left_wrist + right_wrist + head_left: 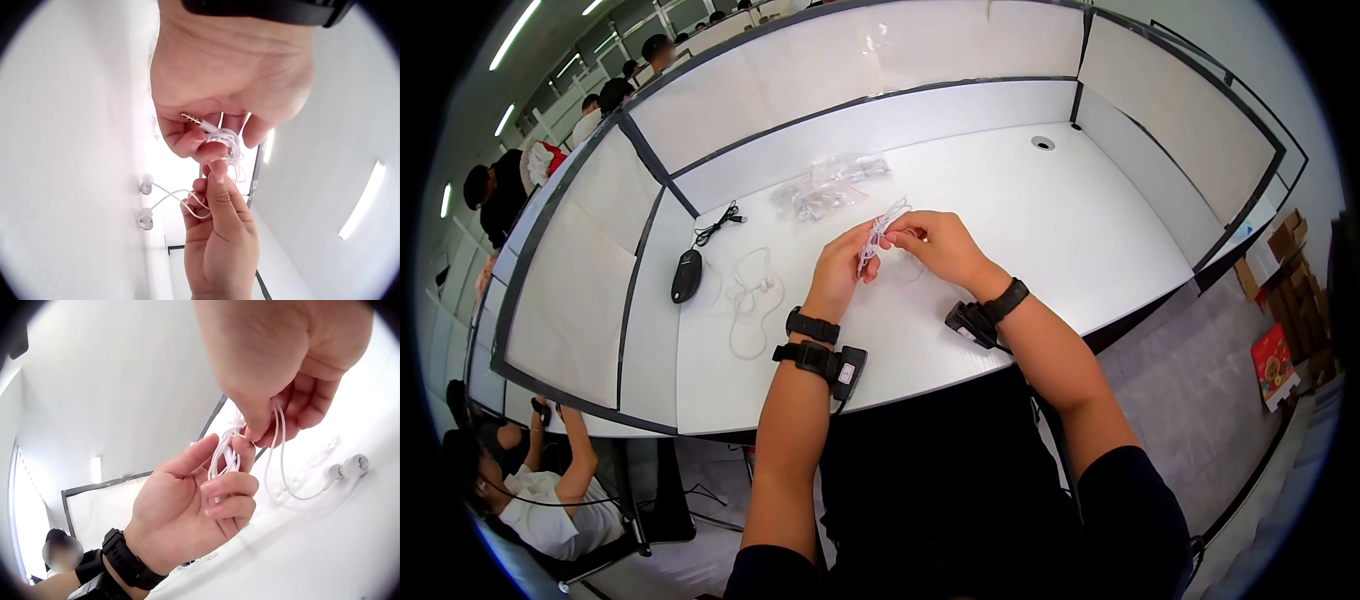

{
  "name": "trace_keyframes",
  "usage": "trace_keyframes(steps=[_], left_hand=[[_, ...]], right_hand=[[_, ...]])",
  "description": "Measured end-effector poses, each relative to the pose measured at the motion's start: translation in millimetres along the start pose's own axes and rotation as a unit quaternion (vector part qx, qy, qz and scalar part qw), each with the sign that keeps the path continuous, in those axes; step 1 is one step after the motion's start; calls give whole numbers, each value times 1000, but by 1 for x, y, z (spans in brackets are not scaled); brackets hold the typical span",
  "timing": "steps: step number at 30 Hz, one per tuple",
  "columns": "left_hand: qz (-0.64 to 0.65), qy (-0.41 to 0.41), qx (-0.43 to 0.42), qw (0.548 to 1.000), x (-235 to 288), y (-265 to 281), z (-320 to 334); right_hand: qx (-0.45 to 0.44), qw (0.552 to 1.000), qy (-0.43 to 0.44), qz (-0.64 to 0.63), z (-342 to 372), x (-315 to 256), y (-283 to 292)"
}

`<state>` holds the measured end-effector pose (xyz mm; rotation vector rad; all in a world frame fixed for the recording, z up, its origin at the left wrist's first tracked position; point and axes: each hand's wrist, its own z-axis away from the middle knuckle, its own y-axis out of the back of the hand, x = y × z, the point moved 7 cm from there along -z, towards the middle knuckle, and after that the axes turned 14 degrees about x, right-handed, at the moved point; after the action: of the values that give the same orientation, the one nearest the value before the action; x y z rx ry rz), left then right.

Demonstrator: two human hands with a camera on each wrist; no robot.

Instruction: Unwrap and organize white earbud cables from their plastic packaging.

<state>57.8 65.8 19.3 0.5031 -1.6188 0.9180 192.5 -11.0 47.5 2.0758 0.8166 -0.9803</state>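
A bundle of white earphone cable (884, 232) is between my two hands, above the table. My left hand (837, 272) grips the coiled part with curled fingers. Its gold-banded plug (191, 119) sticks out beside those fingers in the left wrist view. At the other side of the bundle, my right hand (948, 247) pinches the cable between thumb and fingertips. Two thin strands loop down from the right hand, and in the right wrist view they lead to the white earbuds (356, 465). A second white earphone set (752, 291) lies loosely spread on the table, left of my left hand.
Clear plastic bags (832, 183) with white contents lie behind my hands on the white table (1040, 240). A black mouse (687, 276) and its bundled cable (720, 223) are at the left partition. Low panels (880, 50) enclose the table. A person (550, 500) sits at left.
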Motion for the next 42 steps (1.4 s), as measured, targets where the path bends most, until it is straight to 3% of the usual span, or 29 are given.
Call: trace_keyframes(steps=[7,13,17,20,23,24,30,33,42], left_hand=[[-35,-8,24,999,2,1,1],[-80,-33,23,996,0,1,-2],[-118,-93,39,988,-2,2,-6],[-167,-136,99,972,-2,13,-10],[-211,-252,134,935,12,17,-7],[-216,-249,142,933,16,16,-5],[-271,-340,138,890,32,-1,10],[-317,-362,148,864,44,-8,18],[-300,-347,205,864,58,-10,27]], right_hand=[[-13,997,-69,-25,1,5,-3],[-3,988,-53,-147,-3,17,-9],[-14,985,-86,-150,-3,20,-10],[-14,985,-106,-138,-3,24,-9],[-22,984,-113,-133,-3,28,-10],[-23,983,-118,-139,-3,29,-11],[-38,972,-160,-166,-3,33,-12],[-47,970,-170,-166,-2,32,-12],[-56,967,-185,-166,-1,26,-8]])
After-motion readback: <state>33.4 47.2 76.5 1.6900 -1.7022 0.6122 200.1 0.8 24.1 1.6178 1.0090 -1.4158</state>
